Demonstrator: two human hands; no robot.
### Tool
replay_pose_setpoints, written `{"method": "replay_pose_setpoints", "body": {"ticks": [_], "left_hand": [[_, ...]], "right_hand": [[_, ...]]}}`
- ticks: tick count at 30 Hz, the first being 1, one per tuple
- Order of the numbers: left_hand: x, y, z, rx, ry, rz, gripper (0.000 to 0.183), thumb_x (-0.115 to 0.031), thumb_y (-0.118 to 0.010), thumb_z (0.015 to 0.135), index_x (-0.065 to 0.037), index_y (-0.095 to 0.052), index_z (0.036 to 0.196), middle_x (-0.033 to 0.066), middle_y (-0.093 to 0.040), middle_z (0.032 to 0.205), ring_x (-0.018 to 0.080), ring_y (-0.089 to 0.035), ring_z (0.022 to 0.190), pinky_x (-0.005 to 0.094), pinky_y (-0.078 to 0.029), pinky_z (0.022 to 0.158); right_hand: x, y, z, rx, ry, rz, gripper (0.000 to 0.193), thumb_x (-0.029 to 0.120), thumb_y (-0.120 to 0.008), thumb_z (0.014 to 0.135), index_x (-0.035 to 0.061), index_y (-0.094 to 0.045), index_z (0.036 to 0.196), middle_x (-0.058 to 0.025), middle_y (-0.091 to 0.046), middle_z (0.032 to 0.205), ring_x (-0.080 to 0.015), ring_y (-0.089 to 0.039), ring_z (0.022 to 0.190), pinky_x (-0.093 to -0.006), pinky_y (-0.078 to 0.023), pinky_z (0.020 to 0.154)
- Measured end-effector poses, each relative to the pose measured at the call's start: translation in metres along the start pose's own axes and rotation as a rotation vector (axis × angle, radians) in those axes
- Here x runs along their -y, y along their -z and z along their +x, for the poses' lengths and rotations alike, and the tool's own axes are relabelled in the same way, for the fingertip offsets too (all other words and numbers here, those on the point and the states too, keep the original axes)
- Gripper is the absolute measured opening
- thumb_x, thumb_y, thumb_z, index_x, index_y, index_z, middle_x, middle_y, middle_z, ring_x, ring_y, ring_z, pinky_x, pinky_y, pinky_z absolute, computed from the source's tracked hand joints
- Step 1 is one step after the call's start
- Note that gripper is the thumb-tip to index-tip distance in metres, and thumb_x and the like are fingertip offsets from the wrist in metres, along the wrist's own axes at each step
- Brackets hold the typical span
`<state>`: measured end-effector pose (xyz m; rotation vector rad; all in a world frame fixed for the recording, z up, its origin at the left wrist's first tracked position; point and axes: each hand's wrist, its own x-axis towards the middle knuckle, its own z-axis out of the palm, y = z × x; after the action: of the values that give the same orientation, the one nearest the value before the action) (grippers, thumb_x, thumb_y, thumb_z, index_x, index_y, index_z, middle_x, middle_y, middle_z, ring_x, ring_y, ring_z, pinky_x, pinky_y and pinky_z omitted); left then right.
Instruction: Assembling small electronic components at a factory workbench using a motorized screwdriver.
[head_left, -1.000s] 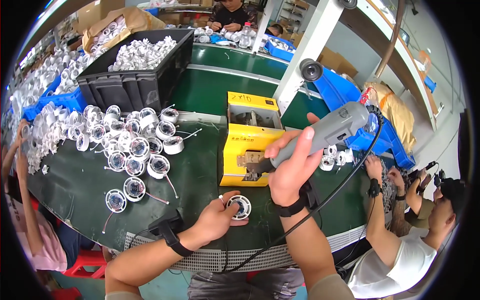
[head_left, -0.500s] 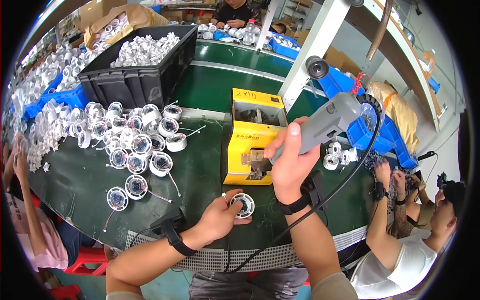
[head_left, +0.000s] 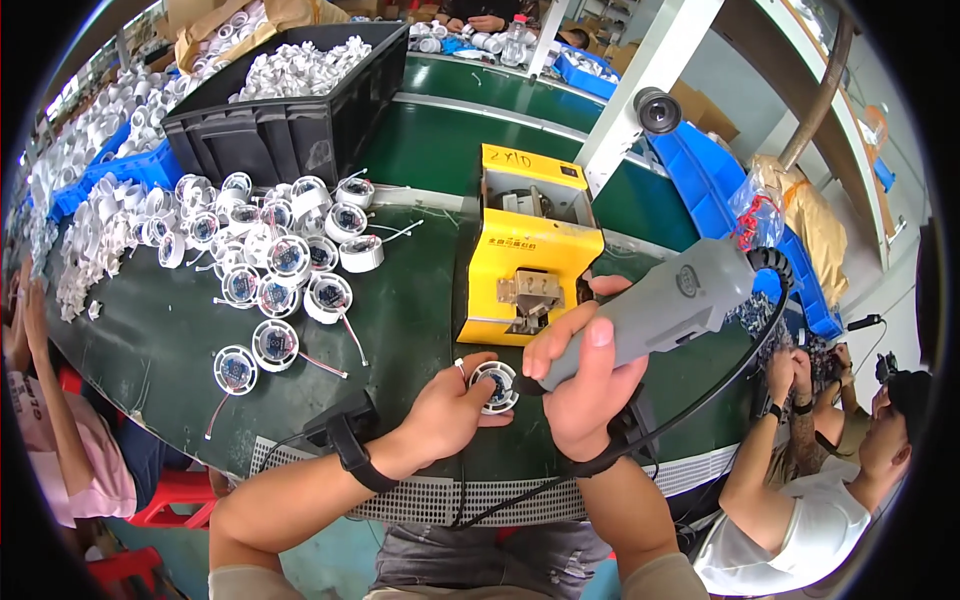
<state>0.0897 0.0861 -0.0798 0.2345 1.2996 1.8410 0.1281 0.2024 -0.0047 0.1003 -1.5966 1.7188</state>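
Note:
My left hand grips a white round housing with a circuit board inside it, low over the green bench, thumb on its face. My right hand is wrapped round a grey electric screwdriver with a black cable. The screwdriver slants down to the left, its dark nose at the right rim of the housing; whether the bit touches a screw is too small to tell. Just beyond the hands stands a yellow screw feeder with a metal outlet on its front.
Several similar white housings with wires lie at the left. Behind them is a black crate of small white parts. Blue bins and a white post stand at the right. Co-workers sit on both sides; one co-worker's hands work at the right.
My right hand has brought the screwdriver down from the feeder's outlet to the housing, its nose swinging towards my left hand. The left hand keeps its hold. The view has shifted slightly.

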Motion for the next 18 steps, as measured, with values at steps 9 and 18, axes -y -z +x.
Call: {"method": "replay_pose_setpoints", "body": {"ticks": [9, 18], "left_hand": [[-0.0012, -0.0024, -0.0023, -0.007, -0.014, 0.022, 0.038, -0.007, -0.042, 0.098, 0.009, -0.039, 0.132, 0.0153, -0.057, 0.113, 0.0214, -0.064, 0.093, 0.0318, -0.060, 0.081], [0.0000, -0.0010, -0.0025, -0.004, -0.014, 0.047, 0.037, -0.007, -0.041, 0.098, 0.009, -0.039, 0.132, 0.0157, -0.057, 0.113, 0.0215, -0.065, 0.094, 0.0315, -0.060, 0.081]], "right_hand": [[-0.0071, 0.0023, -0.0103, 0.033, -0.025, -0.049, 0.042, 0.024, -0.050, 0.094, -0.0057, -0.034, 0.118, -0.0079, -0.050, 0.065, -0.0161, -0.049, 0.047, -0.0316, -0.047, 0.046], [-0.0085, 0.0060, -0.0098, 0.064, 0.009, -0.063, 0.041, 0.025, -0.049, 0.094, -0.0048, -0.033, 0.118, -0.0088, -0.050, 0.066, -0.0163, -0.049, 0.047, -0.0319, -0.047, 0.046]]}}
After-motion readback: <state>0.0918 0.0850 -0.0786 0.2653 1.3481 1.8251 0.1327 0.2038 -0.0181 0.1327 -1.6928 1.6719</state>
